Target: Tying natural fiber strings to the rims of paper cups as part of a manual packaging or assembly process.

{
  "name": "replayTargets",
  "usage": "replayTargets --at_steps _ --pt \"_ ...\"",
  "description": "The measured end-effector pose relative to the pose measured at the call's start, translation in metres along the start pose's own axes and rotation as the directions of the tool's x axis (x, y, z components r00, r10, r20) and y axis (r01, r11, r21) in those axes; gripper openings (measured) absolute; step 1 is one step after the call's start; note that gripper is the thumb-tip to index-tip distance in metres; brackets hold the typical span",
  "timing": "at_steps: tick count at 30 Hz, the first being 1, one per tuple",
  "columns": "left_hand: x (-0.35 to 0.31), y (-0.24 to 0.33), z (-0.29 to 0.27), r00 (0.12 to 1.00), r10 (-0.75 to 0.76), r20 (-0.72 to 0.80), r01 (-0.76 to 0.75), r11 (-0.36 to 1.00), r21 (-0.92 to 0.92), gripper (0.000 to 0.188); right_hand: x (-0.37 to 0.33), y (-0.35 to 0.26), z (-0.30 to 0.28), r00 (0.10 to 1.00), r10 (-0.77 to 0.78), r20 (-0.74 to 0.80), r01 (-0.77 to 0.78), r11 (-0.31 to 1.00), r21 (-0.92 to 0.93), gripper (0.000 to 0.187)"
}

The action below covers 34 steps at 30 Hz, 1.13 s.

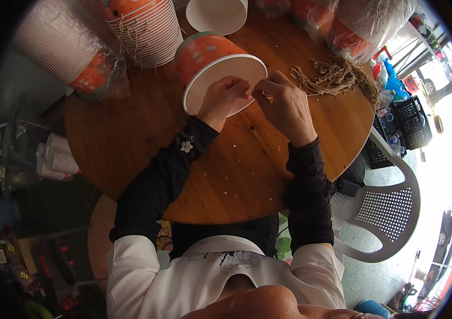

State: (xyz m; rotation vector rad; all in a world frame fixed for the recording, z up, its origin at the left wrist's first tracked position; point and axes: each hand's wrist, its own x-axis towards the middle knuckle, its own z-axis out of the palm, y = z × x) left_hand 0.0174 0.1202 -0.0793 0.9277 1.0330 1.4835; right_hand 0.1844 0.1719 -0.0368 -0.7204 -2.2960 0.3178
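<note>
An orange paper bucket with a white rim lies tipped on the wooden table, its open mouth facing me. My left hand reaches in front of the mouth, thumb and fingertips pinched together near the rim's right side. Close beside it, my right hand is bent in a pinch as well. A thin piece of pale twine shows at the right fingers and sticks out past that hand. Between the two sets of fingertips only a small bit is visible.
A heap of tan twine lies right of my hands. Nested orange buckets with twine stand at the back left; plastic-wrapped stacks flank the table. A white bucket sits behind. Small dots litter the tabletop. A grey chair is at right.
</note>
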Motion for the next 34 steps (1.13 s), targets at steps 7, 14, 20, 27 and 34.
replayTargets --at_steps 7,14,20,27,34 --pt "-0.006 -0.003 0.002 1.000 -0.009 -0.020 0.006 0.989 -0.146 0.011 0.006 0.007 0.005 0.994 0.104 -0.022 -0.089 0.928 0.361 0.008" --pt "-0.011 -0.002 0.009 0.995 -0.013 -0.099 0.014 1.000 0.001 0.015 0.007 0.010 0.010 0.951 0.292 0.103 -0.306 0.838 0.451 0.015" --pt "-0.008 -0.016 0.016 0.784 0.621 0.019 -0.443 0.539 0.717 0.011 0.004 0.007 0.023 0.893 0.443 0.084 -0.434 0.793 0.427 0.026" --pt "-0.004 -0.024 0.007 0.835 0.539 -0.112 -0.370 0.699 0.612 0.014 0.005 0.007 0.023 0.868 0.484 0.111 -0.476 0.748 0.463 0.028" --pt "-0.003 -0.021 0.003 0.941 0.229 -0.250 -0.173 0.958 0.227 0.014 0.004 0.012 0.025 0.904 0.420 0.084 -0.392 0.735 0.553 0.026"
